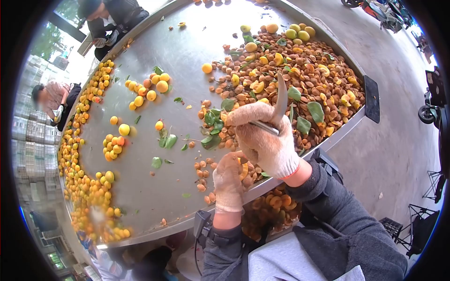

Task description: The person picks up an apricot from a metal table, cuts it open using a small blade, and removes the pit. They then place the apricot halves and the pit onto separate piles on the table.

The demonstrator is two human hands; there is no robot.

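Observation:
My right hand (265,136), in a stained white glove, is closed round the metal handle of a curved knife (281,98) whose blade points up. Just below and to its left, my left hand (228,180), gloved too, has its fingers curled at the edge of the pit pile; a bit of orange fruit (243,169) shows beside its fingertips, and what it grips is hidden. A large heap of brown pits (262,84) mixed with yellow fruit pieces and green leaves (315,112) lies beyond both hands on the metal table (183,126).
Whole yellow apricots (79,187) line the table's left side, with small clusters (112,146) nearer the middle. Halved fruit (276,201) fills a container below the near rim. People stand at the far left (112,23) and left (56,100). A black pad (371,99) sits on the right corner.

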